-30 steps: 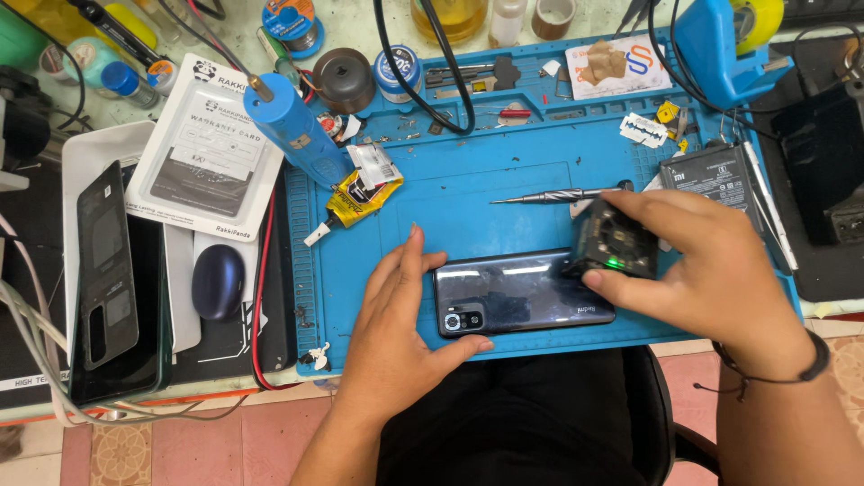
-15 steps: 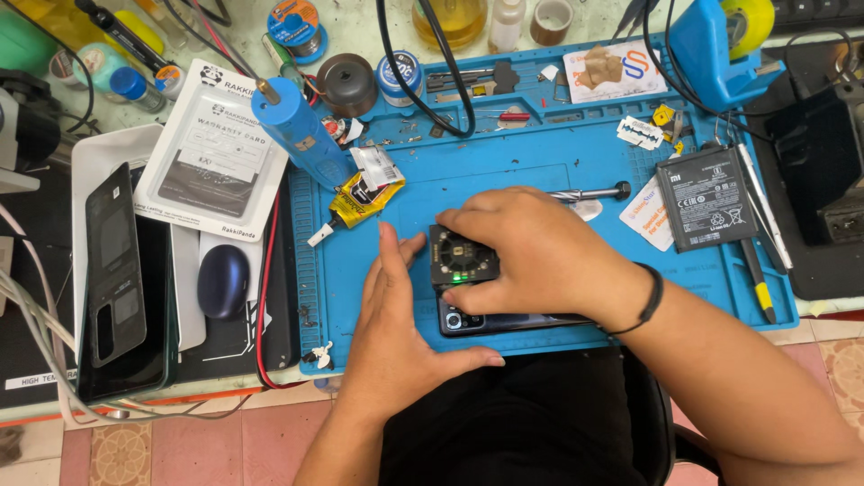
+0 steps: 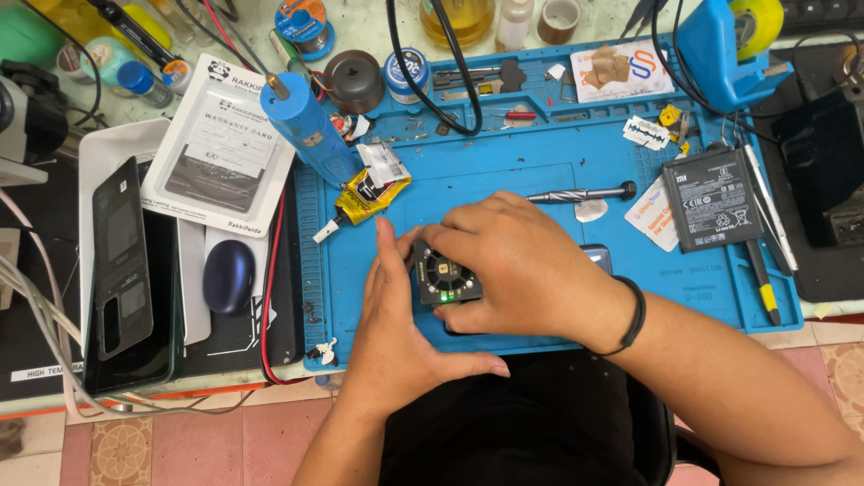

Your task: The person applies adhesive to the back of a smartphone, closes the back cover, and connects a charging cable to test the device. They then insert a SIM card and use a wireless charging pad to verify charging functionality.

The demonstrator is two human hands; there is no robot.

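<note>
While the tabletop runs wide under everything, the blue work mat takes up its middle and right, with both hands at the mat's near edge. A white tray at the left holds a dark phone back cover standing lengthwise, and beside it lies a white card pack with a dark blue mouse just near of it. On the mat's right part lies a black flat battery.

The right hand comes in from the right, a black band on its wrist, and its grip is closed over a small black square device with a round grille and a green light — fingers curled across the top and far side. That device sits on a dark phone, of which only a corner shows past the hand. The left hand lies flat just left of the device, fingers straight and touching its side, thumb stretched to the right along the mat's near edge; its grip holds nothing.

Far on the tabletop stand a glass jar with yellow liquid in it and a small clear bottle. A blue cylindrical tool leans at the mat's far left corner, with a yellow glue tube near of it — and a thin metal driver lies just far of the right hand.
</note>
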